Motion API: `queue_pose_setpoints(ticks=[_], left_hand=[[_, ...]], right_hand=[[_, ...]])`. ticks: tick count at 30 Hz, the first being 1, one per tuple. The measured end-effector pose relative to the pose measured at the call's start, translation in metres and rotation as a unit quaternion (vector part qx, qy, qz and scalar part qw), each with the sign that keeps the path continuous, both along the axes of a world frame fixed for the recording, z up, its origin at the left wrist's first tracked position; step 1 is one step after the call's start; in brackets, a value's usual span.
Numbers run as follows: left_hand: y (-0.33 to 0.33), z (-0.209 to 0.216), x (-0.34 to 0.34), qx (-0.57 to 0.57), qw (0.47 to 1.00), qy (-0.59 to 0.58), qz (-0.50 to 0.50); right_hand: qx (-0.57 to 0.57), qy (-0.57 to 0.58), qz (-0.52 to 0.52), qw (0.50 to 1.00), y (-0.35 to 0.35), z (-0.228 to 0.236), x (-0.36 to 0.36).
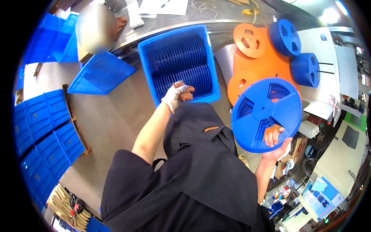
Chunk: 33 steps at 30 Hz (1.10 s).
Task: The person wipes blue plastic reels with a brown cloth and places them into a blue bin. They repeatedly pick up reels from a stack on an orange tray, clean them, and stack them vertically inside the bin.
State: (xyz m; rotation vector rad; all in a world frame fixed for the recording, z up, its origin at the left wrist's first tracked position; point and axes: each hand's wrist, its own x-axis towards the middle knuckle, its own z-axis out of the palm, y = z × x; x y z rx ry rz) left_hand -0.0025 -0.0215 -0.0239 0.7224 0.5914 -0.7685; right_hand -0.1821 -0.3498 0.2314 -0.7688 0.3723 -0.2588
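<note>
My right hand (pixel 275 145), bare, grips a short stack of blue plastic reels (pixel 253 98) by the lower edge, fingers through a cutout and thumb at the rim. The reels are held up at the right, in front of an orange rotary table (pixel 266 63). My left hand (pixel 178 94), in a white glove with brown fingers, is at the near rim of a blue bin (pixel 211 50). Its fingers are loosely bent and apart, with nothing seen in them. Inside the bin, blue reels (pixel 185 79) stand on edge in two rows.
Two stacks of blue reels (pixel 285 37) sit on the orange table's far right, beside round orange plates (pixel 249 40). A metal workbench (pixel 228 13) runs across the back. Blue crates (pixel 42 120) are piled on the left; another blue crate (pixel 101 73) stands near a blurred person (pixel 96 29).
</note>
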Motion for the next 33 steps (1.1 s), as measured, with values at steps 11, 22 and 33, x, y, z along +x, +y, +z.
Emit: queue_pose_setpoints(ticks=[11, 22, 33], left_hand=[[-0.130, 0.190, -0.023, 0.354, 0.619, -0.696, -0.083], [-0.099, 0.079, -0.025, 0.340, 0.669, -0.635, -0.183], [-0.061, 0.147, -0.051, 0.321, 0.368, -0.773, -0.405]], right_hand=[[0.199, -0.076, 0.063, 0.975, 0.024, -0.004, 0.002], [0.139, -0.041, 0.112, 0.983, 0.016, 0.008, 0.003], [0.248, -0.036, 0.048, 0.967, -0.011, 0.015, 0.043]])
